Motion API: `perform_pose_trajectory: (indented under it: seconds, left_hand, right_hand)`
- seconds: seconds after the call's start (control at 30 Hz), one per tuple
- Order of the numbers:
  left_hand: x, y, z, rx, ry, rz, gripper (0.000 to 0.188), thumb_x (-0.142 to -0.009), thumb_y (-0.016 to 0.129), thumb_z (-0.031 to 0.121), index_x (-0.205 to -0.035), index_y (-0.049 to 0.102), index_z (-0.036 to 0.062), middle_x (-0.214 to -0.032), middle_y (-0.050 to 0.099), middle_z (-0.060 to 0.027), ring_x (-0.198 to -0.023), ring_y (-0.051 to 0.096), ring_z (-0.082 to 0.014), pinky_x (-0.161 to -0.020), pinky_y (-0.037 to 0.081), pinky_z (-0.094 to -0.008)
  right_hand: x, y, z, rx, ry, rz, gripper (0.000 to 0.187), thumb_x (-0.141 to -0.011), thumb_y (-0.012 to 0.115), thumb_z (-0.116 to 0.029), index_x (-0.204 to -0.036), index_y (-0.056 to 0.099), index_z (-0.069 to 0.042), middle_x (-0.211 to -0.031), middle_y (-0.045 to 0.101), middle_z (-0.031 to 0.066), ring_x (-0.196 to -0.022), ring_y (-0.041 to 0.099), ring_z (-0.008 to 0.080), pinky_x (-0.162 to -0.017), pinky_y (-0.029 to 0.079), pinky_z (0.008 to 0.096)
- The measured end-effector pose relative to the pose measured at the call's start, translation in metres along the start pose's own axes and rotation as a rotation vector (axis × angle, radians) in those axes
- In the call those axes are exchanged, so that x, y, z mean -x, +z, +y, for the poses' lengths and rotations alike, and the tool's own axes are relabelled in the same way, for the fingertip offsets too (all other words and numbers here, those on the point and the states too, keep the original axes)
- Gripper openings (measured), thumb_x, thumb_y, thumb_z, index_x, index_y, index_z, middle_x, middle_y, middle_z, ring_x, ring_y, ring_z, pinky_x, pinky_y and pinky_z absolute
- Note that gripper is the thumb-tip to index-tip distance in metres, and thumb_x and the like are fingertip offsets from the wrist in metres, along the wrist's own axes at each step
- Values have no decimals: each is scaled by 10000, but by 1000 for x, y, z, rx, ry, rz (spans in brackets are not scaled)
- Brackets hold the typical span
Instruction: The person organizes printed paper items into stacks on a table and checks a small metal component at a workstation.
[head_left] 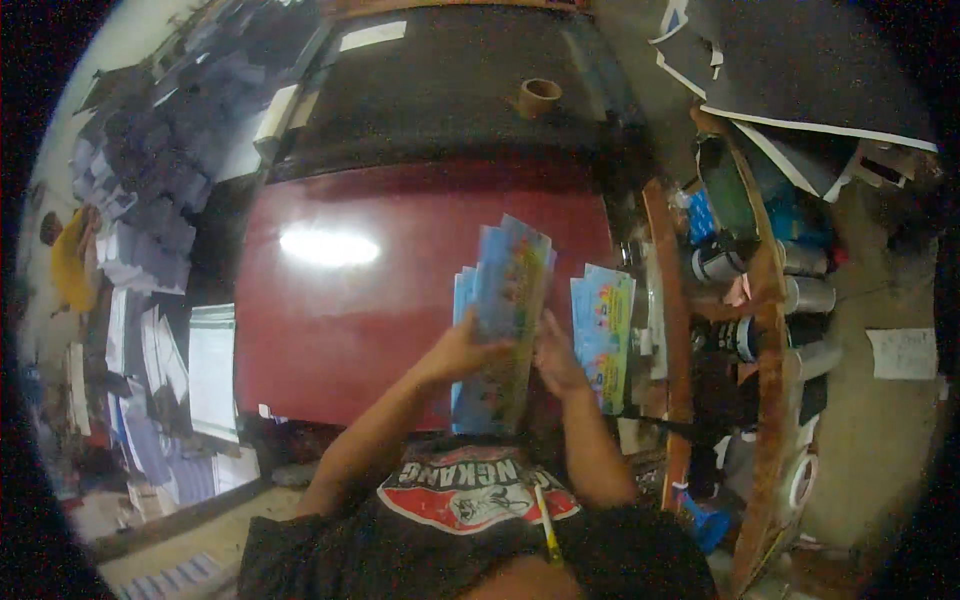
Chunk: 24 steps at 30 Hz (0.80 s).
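left grip [468,350] clamps printed sheets [512,285], right grip [558,360], closure unclear, at their edge, forearms [385,418] converging.

Left hand [462,350] plus right hand [560,362]: count 2. Bundles of blue-yellow printed sheets: at least 2, i.e. held bundle [512,290] and right-hand-side bundle [606,325]; sheets within each overlap, not countable. Red bench [370,330]: 1. Round brown cup or roll [540,97]: 1. Wall paper [901,353]: 1. Rack containers [718,260]: at least 4. Paper piles [145,250], left: many, count unresolved.
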<state>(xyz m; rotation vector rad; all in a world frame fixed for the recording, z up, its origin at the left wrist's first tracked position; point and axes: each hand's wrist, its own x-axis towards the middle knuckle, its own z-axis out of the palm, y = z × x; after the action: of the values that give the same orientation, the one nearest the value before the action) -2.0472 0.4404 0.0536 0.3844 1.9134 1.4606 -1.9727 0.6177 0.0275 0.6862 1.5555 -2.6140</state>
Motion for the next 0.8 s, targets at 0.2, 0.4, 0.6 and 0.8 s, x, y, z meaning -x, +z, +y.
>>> perform_pose_trajectory:
  seconds: [0.2, 0.4, 0.6, 0.8]
  left_hand:
    - [-14, 46, 16, 363, 17, -68, 666, -913, 517, 267, -1446, 171, 70, -1407, 365, -107, -1290, 331, -217, -1056, 260, -408]
    - [0, 45, 43, 775, -127, -53, 517, -944, 432, 313, -1388, 337, 67, -1326, 464, -75, -1193, 440, -219, -965, 351, -394]
    - [6, 34, 63, 81, 139, 285, 466, -917, 516, 247, -1322, 416, 39, -1176, 566, -129, -1013, 586, -240, -777, 496, -370]
    - [25, 11, 72, -730, 391, 530, 282, -844, 577, 160, -1114, 575, 77, -978, 611, -152, -861, 611, -321, -721, 500, -388]
  right_hand:
    - [-23, -24, -7, 207, -125, -175, 361, -903, 543, -267, -1202, 519, -65, -1119, 587, 84, -978, 567, 206, -857, 460, 339]
    - [-35, -27, -11, -267, 55, -218, 349, -840, 619, -183, -1165, 518, -105, -1000, 570, 20, -903, 559, 173, -783, 467, 311]
    - [-43, -23, -4, -214, -111, -122, 327, -859, 575, -150, -1174, 500, -109, -897, 570, 23, -725, 558, 118, -600, 480, 265]
    - [-17, -4, -9, -145, 158, -245, 342, -921, 509, -219, -1224, 497, -60, -1009, 618, 57, -821, 611, 171, -714, 518, 298]
